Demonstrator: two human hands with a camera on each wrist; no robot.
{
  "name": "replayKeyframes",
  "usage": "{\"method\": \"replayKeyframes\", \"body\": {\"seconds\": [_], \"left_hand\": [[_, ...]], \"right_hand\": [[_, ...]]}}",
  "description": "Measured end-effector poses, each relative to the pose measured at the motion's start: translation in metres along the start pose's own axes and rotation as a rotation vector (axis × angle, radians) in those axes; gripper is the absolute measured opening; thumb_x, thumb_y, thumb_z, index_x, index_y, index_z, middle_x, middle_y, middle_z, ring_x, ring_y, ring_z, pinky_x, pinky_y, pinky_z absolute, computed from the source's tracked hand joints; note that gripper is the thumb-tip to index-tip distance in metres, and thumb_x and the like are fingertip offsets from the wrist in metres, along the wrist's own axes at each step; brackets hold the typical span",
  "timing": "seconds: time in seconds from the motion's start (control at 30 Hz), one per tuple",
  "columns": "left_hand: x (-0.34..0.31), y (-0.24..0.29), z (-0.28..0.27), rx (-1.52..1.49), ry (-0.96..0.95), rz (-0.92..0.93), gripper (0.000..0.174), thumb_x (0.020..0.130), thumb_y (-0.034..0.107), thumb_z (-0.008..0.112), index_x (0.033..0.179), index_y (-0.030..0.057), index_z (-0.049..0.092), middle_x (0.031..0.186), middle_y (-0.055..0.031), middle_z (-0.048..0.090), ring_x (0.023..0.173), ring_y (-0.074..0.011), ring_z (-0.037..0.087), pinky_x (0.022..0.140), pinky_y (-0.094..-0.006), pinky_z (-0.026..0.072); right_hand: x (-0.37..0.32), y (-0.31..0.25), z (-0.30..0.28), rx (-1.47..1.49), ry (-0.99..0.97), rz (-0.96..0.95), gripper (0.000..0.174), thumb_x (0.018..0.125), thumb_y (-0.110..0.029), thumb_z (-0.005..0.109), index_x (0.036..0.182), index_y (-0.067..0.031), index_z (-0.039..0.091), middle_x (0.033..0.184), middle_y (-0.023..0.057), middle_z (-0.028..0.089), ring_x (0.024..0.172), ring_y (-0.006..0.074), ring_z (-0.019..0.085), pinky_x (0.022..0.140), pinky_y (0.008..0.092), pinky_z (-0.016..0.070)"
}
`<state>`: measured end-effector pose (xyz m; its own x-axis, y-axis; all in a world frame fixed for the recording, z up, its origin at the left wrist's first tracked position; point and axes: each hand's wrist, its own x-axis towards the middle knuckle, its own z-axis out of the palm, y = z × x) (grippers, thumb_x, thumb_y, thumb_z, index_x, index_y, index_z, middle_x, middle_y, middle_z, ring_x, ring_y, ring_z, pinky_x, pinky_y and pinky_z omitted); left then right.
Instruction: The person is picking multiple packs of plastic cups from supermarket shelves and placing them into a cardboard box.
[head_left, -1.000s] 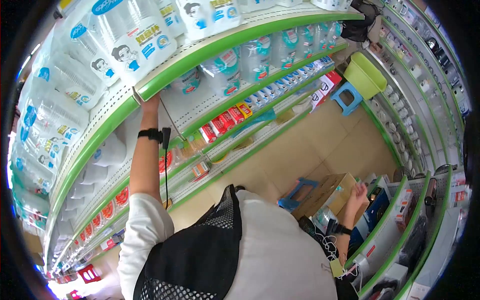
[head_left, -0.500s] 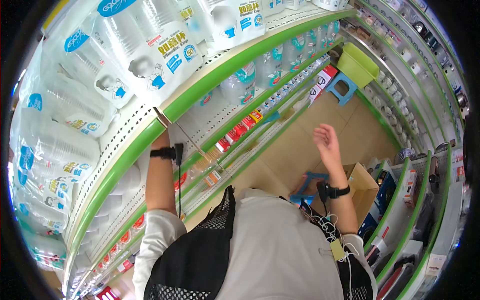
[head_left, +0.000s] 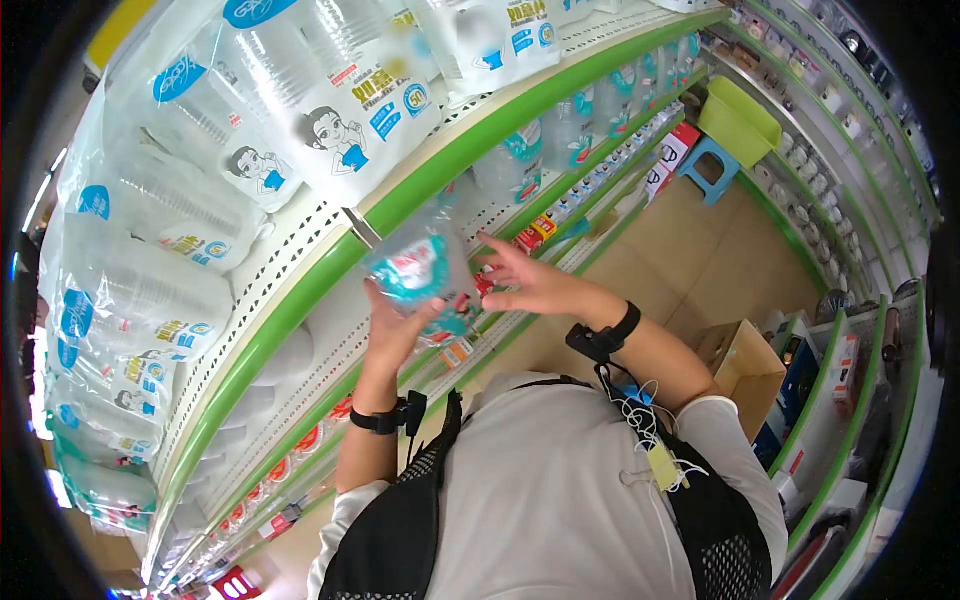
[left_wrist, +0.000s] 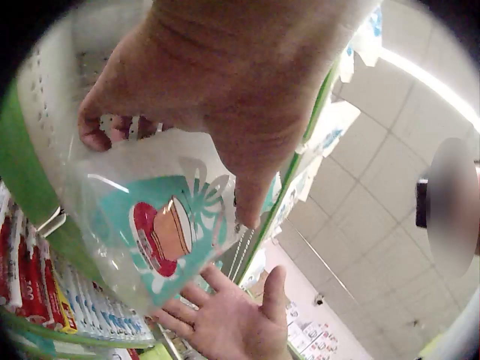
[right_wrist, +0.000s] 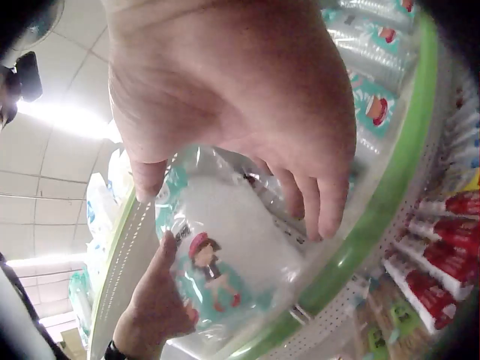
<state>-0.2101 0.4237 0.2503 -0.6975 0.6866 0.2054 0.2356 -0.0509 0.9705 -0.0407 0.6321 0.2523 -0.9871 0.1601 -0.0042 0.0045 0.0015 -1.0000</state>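
My left hand [head_left: 393,335] grips a clear plastic pack of disposable cups [head_left: 415,268], thumb on one side and fingers round the other. The pack is tilted in front of the shelf edge. In the left wrist view its teal label [left_wrist: 154,232] shows a cup on a red shape; in the right wrist view a small figure in a red hat [right_wrist: 208,262] shows on the film. Fingers spread, my right hand [head_left: 540,287] is held beside the pack, its fingertips close to the pack's right side in the head view.
Large bags of plastic cups [head_left: 350,110] fill the upper shelf, above the green shelf edge [head_left: 440,180]. More teal-labelled packs [head_left: 572,130] line the shelf below. Red boxes [right_wrist: 424,296] lie lower. A green basin [head_left: 738,120] sits by a blue stool [head_left: 710,170]; an open carton [head_left: 750,375] stands at right.
My left hand has come out from under the shelf edge with a pack of cups in its grip. My right hand has moved up and left from the carton to beside the pack.
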Motion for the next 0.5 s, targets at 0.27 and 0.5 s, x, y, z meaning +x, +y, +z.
{"method": "replayKeyframes", "body": {"seconds": [0.27,0.5], "left_hand": [[0.026,0.005,0.006,-0.259,-0.424,-0.225,0.096,0.084,0.037,0.083,0.150,-0.0061,0.028,0.148,-0.0176,0.044,0.135,-0.0267,0.045,0.110,-0.0413,0.0401],[0.157,-0.070,0.008,0.193,-0.009,0.218,0.071,0.085,0.034,0.083,0.141,0.0021,0.053,0.137,-0.0132,0.059,0.127,-0.0286,0.054,0.106,-0.0434,0.0441]], "right_hand": [[-0.028,-0.014,-0.020,-0.052,0.047,-0.113,0.115,0.075,-0.029,0.091,0.160,-0.0037,0.017,0.156,0.0132,0.037,0.143,0.0241,0.036,0.119,0.0396,0.0301],[-0.163,0.022,-0.066,-0.112,0.429,0.016,0.106,0.073,-0.020,0.092,0.156,-0.0030,0.028,0.148,0.0111,0.047,0.136,0.0219,0.045,0.115,0.0397,0.0369]]}}
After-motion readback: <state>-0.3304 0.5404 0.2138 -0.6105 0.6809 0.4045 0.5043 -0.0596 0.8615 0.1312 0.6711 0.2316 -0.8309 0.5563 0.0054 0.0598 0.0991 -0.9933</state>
